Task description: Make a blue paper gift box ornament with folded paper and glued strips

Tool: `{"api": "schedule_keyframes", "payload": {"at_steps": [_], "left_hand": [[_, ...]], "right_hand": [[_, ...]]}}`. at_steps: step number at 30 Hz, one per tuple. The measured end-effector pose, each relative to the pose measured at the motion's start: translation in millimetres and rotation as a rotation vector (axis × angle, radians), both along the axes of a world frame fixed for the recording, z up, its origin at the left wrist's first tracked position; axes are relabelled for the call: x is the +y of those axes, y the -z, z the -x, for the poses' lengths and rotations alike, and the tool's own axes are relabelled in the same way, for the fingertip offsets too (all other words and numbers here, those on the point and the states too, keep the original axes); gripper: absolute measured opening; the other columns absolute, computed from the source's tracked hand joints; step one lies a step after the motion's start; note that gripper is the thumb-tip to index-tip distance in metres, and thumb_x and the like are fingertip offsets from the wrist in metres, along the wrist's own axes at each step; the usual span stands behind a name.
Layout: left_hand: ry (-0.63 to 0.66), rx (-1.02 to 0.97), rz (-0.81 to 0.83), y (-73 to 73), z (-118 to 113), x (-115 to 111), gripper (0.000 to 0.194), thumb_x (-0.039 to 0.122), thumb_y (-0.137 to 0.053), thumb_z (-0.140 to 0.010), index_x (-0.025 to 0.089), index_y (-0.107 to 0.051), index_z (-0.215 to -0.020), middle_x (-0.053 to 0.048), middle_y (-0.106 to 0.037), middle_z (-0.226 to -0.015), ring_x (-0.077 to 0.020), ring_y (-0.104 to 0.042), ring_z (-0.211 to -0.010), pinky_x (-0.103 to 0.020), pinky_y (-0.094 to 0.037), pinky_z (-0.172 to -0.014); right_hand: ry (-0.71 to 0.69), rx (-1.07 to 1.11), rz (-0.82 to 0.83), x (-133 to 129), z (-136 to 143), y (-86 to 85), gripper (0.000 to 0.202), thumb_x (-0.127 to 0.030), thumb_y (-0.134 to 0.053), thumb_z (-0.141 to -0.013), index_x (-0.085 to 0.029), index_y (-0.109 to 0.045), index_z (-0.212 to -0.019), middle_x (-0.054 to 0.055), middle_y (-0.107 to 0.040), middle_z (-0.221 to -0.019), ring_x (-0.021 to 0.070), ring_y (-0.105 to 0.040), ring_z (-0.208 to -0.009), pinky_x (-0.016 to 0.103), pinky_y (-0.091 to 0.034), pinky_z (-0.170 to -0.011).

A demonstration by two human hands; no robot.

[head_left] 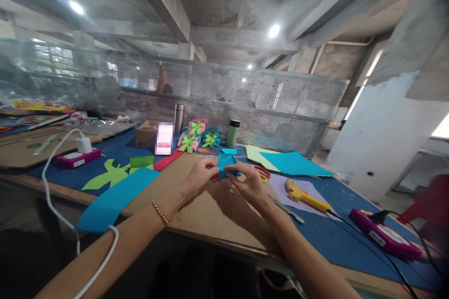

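A small folded piece of blue paper (227, 158), shaped somewhat like an open box, is held up above a cardboard sheet (210, 210). My left hand (203, 174) pinches its left side between thumb and fingers. On the opposite side, my right hand (247, 181) grips the lower right edge. Just behind the right hand lie scissors with red and yellow handles (263, 174). Left of the cardboard, a long blue paper strip (117, 198) hangs over the table edge, beside green paper cutouts (110, 174).
A yellow glue gun (307, 196) rests on lilac paper (280, 184) at right, its cord running to a purple power strip (384, 233). Several paper boxes with green bows (189, 142), a green tumbler (232, 133) and a steel flask (178, 119) stand behind. A white cable (49, 196) crosses the left.
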State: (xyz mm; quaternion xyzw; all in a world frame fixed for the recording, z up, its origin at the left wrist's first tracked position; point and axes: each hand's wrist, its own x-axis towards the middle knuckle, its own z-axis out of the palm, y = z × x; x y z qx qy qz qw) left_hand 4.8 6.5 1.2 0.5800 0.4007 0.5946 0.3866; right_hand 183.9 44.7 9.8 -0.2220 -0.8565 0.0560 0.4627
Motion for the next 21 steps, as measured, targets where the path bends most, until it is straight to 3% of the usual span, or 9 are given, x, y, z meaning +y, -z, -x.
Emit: {"api": "schedule_keyframes", "payload": {"at_steps": [8,14,21], "left_hand": [[0.02,0.064,0.006,-1.2,1.1,-1.0,0.015,0.022,-0.063,-0.076,0.015,-0.056,-0.065,-0.001,-0.062,-0.054,-0.0114,-0.057,-0.05,-0.023,-0.043,-0.054],[-0.096,0.135,-0.015,1.0,-1.0,2.3,0.015,0.015,-0.058,-0.075,0.018,-0.052,-0.061,0.002,-0.059,-0.049,-0.011,-0.055,-0.046,-0.022,-0.039,-0.051],[-0.046,0.106,-0.042,0.8,-0.5,1.4,0.007,0.015,-0.059,-0.073,0.016,-0.058,-0.067,0.002,-0.061,-0.054,-0.0111,-0.057,-0.05,-0.022,-0.042,-0.053]], "right_hand": [[-0.07,0.025,-0.009,0.7,-0.7,0.0,0.016,-0.015,-0.063,-0.082,-0.021,-0.076,-0.089,0.003,-0.075,-0.081,0.0174,-0.067,-0.073,0.029,-0.049,-0.07],[-0.069,0.001,0.036,-1.7,-0.1,-0.6,0.016,-0.016,-0.062,-0.082,-0.021,-0.076,-0.089,0.003,-0.074,-0.078,0.0176,-0.066,-0.071,0.029,-0.049,-0.067],[-0.051,0.045,0.067,0.2,0.0,0.5,0.017,-0.015,-0.062,-0.081,-0.022,-0.076,-0.089,0.003,-0.076,-0.083,0.0186,-0.067,-0.074,0.03,-0.049,-0.068]]}}
